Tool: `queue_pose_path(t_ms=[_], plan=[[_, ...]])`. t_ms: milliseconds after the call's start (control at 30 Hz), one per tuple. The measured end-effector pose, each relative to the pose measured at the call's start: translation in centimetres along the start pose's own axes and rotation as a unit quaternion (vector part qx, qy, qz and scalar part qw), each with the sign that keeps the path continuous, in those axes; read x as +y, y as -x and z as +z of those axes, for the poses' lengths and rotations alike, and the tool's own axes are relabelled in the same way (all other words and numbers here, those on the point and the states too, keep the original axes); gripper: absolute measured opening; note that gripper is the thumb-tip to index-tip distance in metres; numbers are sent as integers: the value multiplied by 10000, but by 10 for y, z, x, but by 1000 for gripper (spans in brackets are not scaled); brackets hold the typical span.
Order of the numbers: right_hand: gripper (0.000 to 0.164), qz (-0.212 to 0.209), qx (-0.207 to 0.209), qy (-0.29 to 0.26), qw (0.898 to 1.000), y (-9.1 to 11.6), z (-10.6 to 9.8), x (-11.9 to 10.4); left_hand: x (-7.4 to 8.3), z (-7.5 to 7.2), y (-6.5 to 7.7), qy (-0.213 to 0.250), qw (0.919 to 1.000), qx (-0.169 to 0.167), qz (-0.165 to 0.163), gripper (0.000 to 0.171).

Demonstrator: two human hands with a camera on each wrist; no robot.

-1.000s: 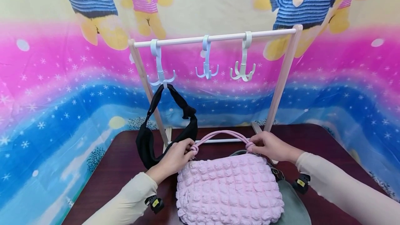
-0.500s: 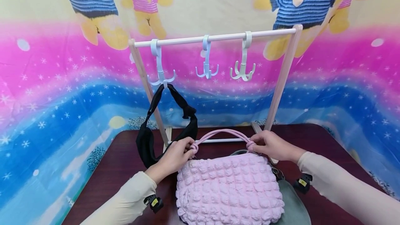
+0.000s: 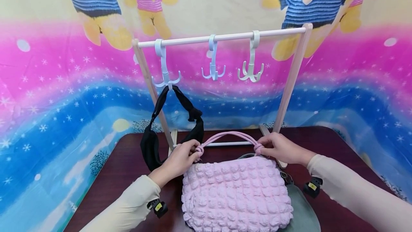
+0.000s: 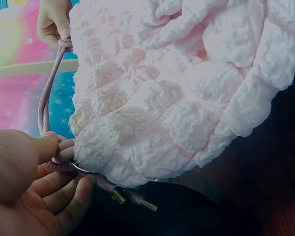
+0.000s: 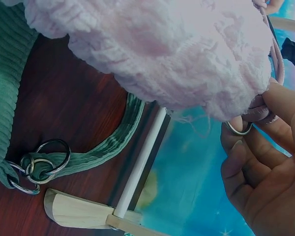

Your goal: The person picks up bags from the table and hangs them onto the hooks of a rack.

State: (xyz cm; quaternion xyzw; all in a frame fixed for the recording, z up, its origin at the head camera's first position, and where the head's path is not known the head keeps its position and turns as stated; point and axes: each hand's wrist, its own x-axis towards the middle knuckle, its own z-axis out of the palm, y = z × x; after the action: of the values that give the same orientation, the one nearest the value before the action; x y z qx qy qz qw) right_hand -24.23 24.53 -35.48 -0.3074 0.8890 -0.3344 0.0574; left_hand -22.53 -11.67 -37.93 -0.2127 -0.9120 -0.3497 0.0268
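Note:
A puffy pink handbag is held up by its knotted cord handle, which arches above the bag's top edge. My left hand pinches the knot at the handle's left end. At the opposite knot, my right hand pinches the cord between thumb and forefinger. In the right wrist view a metal ring shows by those fingers. Cord ends with metal tips dangle below the left hand in the left wrist view. Partly hidden behind the pink bag lies a green corduroy bag with a strap and rings.
Behind the bag stands a wooden rack with a white top bar. Three pronged hooks hang from it: left, middle and right. A black bag hangs on the left hook. The dark table lies below.
The pink bag's handle and both hands have risen very slightly in the head view. Both grips stay the same, and the black bag still hangs on its hook.

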Motion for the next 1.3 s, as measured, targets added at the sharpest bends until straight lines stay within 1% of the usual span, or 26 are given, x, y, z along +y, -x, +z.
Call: queue_pose_path(t_ms=[433,733,867,1067,1300], plan=[[10,22,53,-103,9999,2,-1,-2,4,-3,0,75,10000,27,-16,16],[12,-17,84,-154,9998,3,-2,-3,5,-4,0,145,9998,31,-123,13],[13,18,86,-202,9998,3,-3,-3,6,-5,0,128,9998,70,-96,13],[13,65,100,-293,9995,2,-5,-5,6,-7,-1,220,9997,105,-77,13],[14,82,132,-322,9994,2,-5,-9,5,-8,-1,227,9996,171,20,15]])
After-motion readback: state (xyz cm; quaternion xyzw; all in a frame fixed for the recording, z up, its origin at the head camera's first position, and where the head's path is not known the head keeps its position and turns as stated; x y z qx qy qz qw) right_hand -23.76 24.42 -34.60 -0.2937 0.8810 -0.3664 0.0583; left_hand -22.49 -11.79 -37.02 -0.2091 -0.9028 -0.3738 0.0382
